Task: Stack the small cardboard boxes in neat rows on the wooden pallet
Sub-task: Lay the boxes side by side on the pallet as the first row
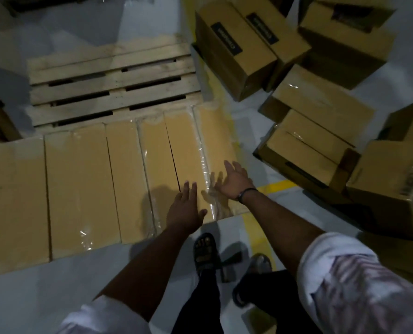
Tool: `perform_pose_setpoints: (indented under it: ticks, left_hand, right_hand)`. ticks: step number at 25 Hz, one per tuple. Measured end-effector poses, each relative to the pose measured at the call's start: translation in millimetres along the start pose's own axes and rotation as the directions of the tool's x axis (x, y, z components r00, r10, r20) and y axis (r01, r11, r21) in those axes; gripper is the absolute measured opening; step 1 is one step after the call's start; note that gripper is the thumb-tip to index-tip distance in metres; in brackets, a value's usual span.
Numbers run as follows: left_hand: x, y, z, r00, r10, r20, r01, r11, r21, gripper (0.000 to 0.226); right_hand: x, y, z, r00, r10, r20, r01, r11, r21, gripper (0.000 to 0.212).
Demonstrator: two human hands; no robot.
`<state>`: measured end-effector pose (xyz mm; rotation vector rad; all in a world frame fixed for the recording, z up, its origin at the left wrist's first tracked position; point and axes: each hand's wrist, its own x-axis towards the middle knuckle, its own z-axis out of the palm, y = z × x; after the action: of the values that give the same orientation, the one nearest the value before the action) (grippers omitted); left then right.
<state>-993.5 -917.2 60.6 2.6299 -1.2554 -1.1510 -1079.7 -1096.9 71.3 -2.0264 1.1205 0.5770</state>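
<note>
A row of several tan cardboard boxes (85, 184) lies side by side across the near half of the wooden pallet (111, 75). The rightmost box (212, 133) sits at the row's right end, with shiny tape along its top. My left hand (185, 210) hovers flat with fingers apart over the near end of the box beside it. My right hand (234, 179), a dark band on its wrist, is spread open over the near end of the rightmost box. Neither hand holds anything. The far half of the pallet shows bare slats.
A loose pile of several more cardboard boxes (309, 121) lies on the grey floor to the right, some with dark labels (227, 37). A yellow floor line (273, 186) runs under my right arm. My sandalled feet (204, 251) stand just in front of the pallet.
</note>
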Motion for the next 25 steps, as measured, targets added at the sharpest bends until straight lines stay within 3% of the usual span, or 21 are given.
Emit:
perform_pose_setpoints:
  ticks: [4, 7, 13, 18, 25]
  left_hand:
    - [-25.9, 47.6, -28.2, 0.996, -0.082, 0.036, 0.086, 0.988, -0.125, 0.097]
    - [-27.9, 86.3, -62.9, 0.997, -0.077, -0.028, 0.071, 0.980, -0.189, 0.097]
    - [-31.0, 182.2, -140.3, 0.963, -0.078, -0.259, 0.003, 0.960, -0.279, 0.090]
    - [-25.6, 266.6, -179.1, 0.884, -0.074, -0.462, -0.092, 0.941, -0.326, 0.082]
    - [2.4, 315.9, -215.9, 0.870, -0.088, -0.485, -0.094, 0.936, -0.339, 0.077]
  right_hand:
    - [-44.1, -0.4, -42.6, 0.992, -0.039, -0.122, 0.051, 0.993, 0.102, 0.080]
    - [-70.7, 15.6, -84.9, 0.975, -0.073, -0.212, 0.109, 0.981, 0.162, 0.069]
    - [-113.2, 65.2, -193.3, 0.949, -0.230, -0.218, 0.246, 0.968, 0.049, 0.066]
    - [-117.5, 93.8, -290.7, 0.888, -0.348, -0.299, 0.355, 0.934, -0.032, 0.062]
    - [-91.3, 84.7, -359.7, 0.872, -0.388, -0.297, 0.392, 0.919, -0.051, 0.063]
